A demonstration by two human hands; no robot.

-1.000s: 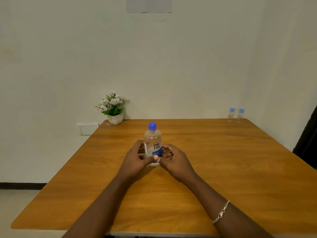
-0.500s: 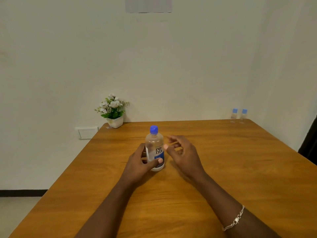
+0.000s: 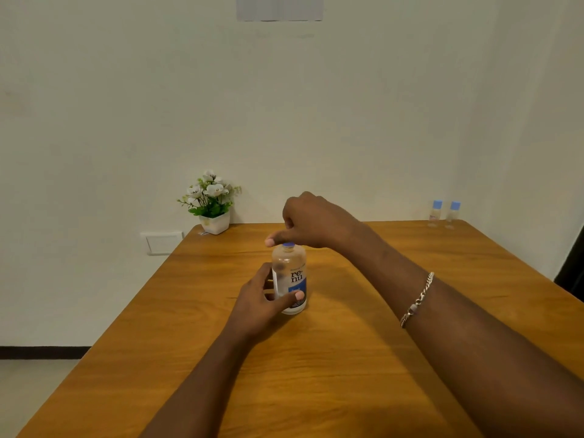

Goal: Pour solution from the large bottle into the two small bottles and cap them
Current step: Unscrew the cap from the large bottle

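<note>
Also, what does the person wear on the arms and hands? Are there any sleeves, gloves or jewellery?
No sleeves show: both forearms are bare as far as the picture's edge. The left hand and the right hand have no gloves. A silver-coloured chain bracelet with flat links goes round the right wrist. The left wrist carries nothing. I see no rings, though some fingers are hidden.
</note>
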